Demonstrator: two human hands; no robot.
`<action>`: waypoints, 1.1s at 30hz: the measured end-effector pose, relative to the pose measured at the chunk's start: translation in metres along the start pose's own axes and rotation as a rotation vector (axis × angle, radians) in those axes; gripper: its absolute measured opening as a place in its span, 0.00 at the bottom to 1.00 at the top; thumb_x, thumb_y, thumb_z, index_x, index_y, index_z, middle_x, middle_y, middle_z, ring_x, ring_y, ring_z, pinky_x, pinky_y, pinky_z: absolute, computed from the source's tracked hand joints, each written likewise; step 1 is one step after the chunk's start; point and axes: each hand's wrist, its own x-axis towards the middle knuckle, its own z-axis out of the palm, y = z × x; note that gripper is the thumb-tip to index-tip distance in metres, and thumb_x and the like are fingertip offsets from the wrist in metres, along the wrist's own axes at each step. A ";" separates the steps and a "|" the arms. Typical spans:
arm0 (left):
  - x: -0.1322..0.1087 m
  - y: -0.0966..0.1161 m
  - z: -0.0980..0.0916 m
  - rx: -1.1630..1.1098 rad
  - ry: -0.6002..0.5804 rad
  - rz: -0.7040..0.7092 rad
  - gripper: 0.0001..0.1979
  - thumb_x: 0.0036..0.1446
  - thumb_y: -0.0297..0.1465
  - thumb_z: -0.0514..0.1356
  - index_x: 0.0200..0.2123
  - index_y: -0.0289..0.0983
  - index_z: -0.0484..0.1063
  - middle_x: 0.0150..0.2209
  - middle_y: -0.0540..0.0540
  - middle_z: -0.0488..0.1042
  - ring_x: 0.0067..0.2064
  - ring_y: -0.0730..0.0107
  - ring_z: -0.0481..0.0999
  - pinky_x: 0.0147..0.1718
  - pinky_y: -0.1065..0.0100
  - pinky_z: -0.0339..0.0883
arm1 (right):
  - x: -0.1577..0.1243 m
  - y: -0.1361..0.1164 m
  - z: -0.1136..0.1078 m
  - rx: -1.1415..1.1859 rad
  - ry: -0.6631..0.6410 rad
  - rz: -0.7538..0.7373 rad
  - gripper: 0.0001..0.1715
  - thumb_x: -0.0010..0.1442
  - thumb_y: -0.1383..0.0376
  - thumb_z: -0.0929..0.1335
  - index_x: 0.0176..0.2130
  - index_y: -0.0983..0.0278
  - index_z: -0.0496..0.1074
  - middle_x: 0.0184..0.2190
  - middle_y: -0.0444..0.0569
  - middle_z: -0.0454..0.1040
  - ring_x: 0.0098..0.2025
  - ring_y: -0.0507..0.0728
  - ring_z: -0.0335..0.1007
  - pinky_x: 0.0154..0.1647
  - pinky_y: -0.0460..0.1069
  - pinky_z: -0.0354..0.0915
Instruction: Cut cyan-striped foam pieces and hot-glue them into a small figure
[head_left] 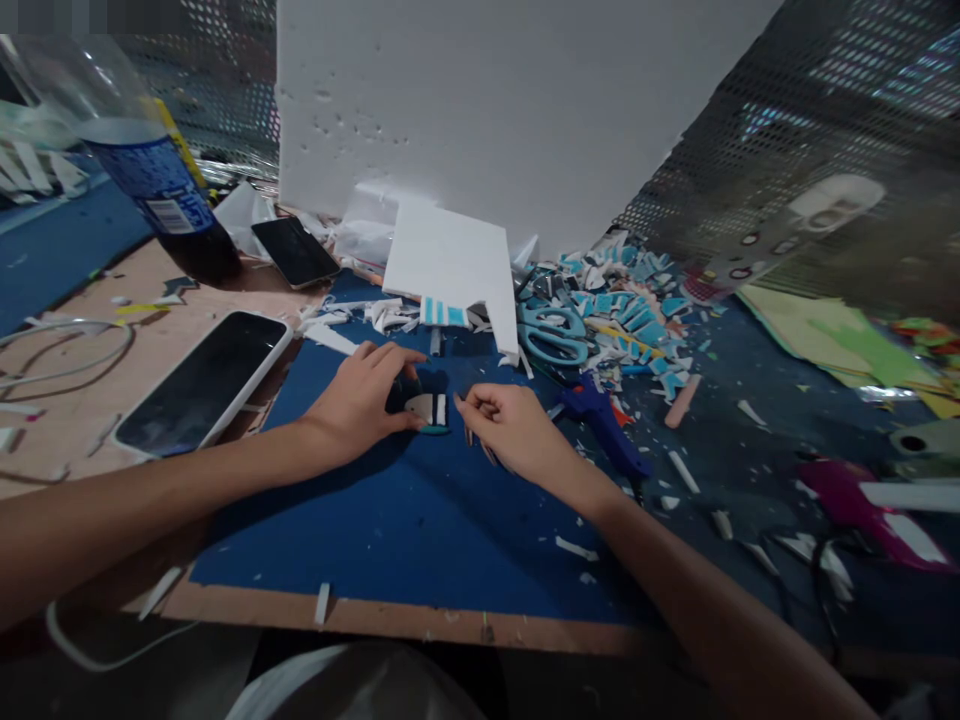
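Observation:
My left hand (366, 395) is closed around a small rounded piece (426, 408) on the blue mat (390, 510), its thumb and fingers at the left side. The piece has a pale face, a teal lower edge and white strips across its right end; fingers hide part of it. Just to the right, my right hand (506, 425) has its thumb and fingers pinched together, apart from the piece. Whatever may be between those fingertips is too small to make out. A foam strip with blue stripes (444, 312) lies beyond both hands.
Blue-handled scissors (553, 335) and a heap of blue and white scraps (630, 300) lie at the back right. A blue glue gun (611, 425) is beside my right wrist. A phone (206, 380) and a bottle (157, 190) are left. Behind stands a white foam board (465, 100).

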 end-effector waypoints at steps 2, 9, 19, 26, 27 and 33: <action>0.001 0.000 0.000 -0.006 -0.006 -0.007 0.27 0.47 0.33 0.68 0.49 0.37 0.64 0.38 0.46 0.70 0.42 0.55 0.67 0.39 0.57 0.65 | 0.000 0.000 0.000 -0.012 -0.003 0.001 0.20 0.63 0.63 0.62 0.20 0.62 0.60 0.11 0.40 0.60 0.14 0.48 0.59 0.21 0.45 0.59; 0.001 0.000 -0.001 -0.012 -0.018 -0.022 0.26 0.47 0.32 0.68 0.49 0.37 0.64 0.39 0.45 0.69 0.43 0.55 0.67 0.39 0.58 0.64 | 0.000 -0.002 0.001 -0.034 -0.006 0.017 0.21 0.64 0.61 0.61 0.20 0.61 0.57 0.12 0.40 0.59 0.14 0.49 0.59 0.21 0.46 0.57; 0.002 0.000 0.000 -0.033 -0.010 -0.033 0.25 0.46 0.30 0.68 0.48 0.38 0.65 0.39 0.46 0.69 0.42 0.57 0.67 0.38 0.60 0.63 | 0.000 -0.004 0.005 -0.209 0.068 -0.017 0.21 0.63 0.67 0.60 0.20 0.61 0.50 0.13 0.38 0.50 0.15 0.48 0.47 0.21 0.47 0.43; 0.002 0.000 0.000 -0.030 -0.003 -0.024 0.25 0.47 0.32 0.67 0.48 0.38 0.64 0.39 0.46 0.70 0.42 0.58 0.68 0.38 0.61 0.63 | 0.003 -0.003 0.012 -0.364 0.113 -0.036 0.18 0.60 0.68 0.61 0.21 0.62 0.52 0.15 0.39 0.51 0.17 0.48 0.47 0.22 0.47 0.42; 0.002 0.000 0.000 -0.027 -0.008 -0.027 0.25 0.47 0.31 0.67 0.48 0.38 0.64 0.40 0.45 0.70 0.42 0.57 0.68 0.38 0.61 0.62 | 0.003 -0.003 0.013 -0.389 0.117 -0.040 0.17 0.60 0.68 0.61 0.21 0.62 0.53 0.15 0.39 0.52 0.17 0.48 0.47 0.22 0.47 0.42; 0.002 0.001 0.000 -0.033 -0.033 -0.033 0.26 0.47 0.32 0.68 0.49 0.36 0.64 0.41 0.44 0.69 0.42 0.57 0.67 0.38 0.60 0.62 | 0.004 0.002 0.016 -0.555 0.122 -0.055 0.13 0.62 0.66 0.59 0.26 0.63 0.63 0.15 0.40 0.56 0.17 0.49 0.48 0.21 0.46 0.43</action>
